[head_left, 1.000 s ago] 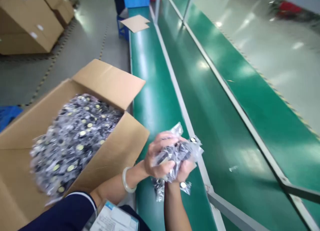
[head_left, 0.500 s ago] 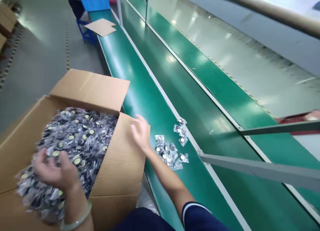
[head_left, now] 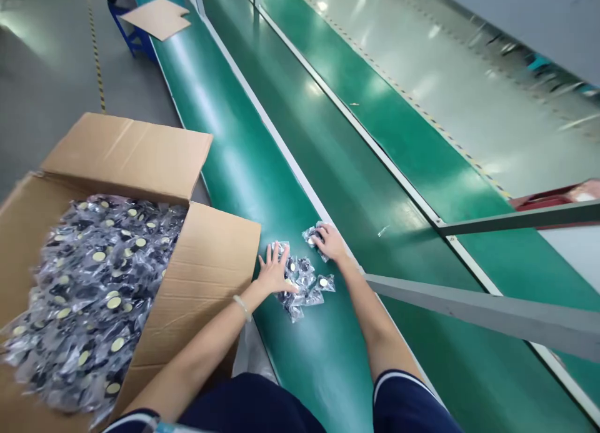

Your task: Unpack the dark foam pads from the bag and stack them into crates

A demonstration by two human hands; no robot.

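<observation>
Both hands down on a small pile of packets on the near lane of the green belt point(head_left: 244, 170).

The open cardboard box point(head_left: 206, 264), full of the same packets, stands against the belt's left edge. The pile of packets point(head_left: 304, 286) lies just beside the box, toward the belt's right edge. The left hand point(head_left: 274, 273) lies flat with fingers spread wide on the pile's left part. The right hand point(head_left: 330, 242) is curled over one packet at the pile's far end; can't tell if it grips. Half a second ago the left hand was in the box, the right was above the box flap, and the pile lay untouched.
</observation>
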